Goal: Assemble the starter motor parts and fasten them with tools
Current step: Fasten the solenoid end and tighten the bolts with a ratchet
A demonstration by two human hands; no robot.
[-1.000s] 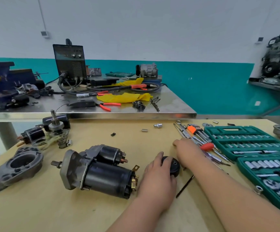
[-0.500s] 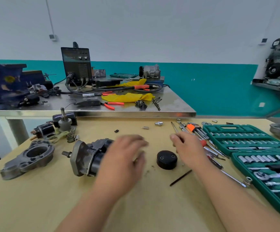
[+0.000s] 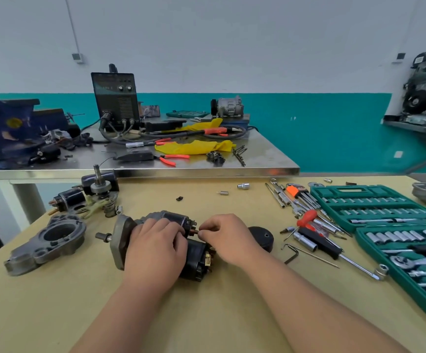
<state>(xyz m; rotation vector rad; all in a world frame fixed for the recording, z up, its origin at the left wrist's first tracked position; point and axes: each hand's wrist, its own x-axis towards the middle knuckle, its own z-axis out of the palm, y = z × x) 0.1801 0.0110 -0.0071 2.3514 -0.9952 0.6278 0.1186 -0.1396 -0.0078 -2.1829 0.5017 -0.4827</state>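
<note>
Starter motor (image 3: 194, 253): lies on its side near the middle of the wooden table (image 3: 54, 314), grey flange and short shaft pointing left, black body pointing right.
Left hand (image 3: 155, 248): palm down over the motor's body, fingers curled around it, gripping it.
Right hand (image 3: 228, 238): at the motor's right end, thumb and forefinger pinched together at a small copper-coloured stud on the upper cylinder; whether a small part sits between the fingertips cannot be told.
Black round cap (image 3: 264, 236): on the table just behind the right hand, partly hidden by it.
Grey housing (image 3: 46, 244): flat on the table, left of the motor, apart from it.
Loose parts (image 3: 89, 197): a cluster with an upright shaft at the table's far left edge.
Hex key (image 3: 292, 253): on the table right of the cap.
Socket set (image 3: 385, 215): open green case along the right side, with loose tools lying beside it.
Metal bench (image 3: 257, 159): behind the table, carrying a black machine, yellow cloth and red-handled pliers.
</note>
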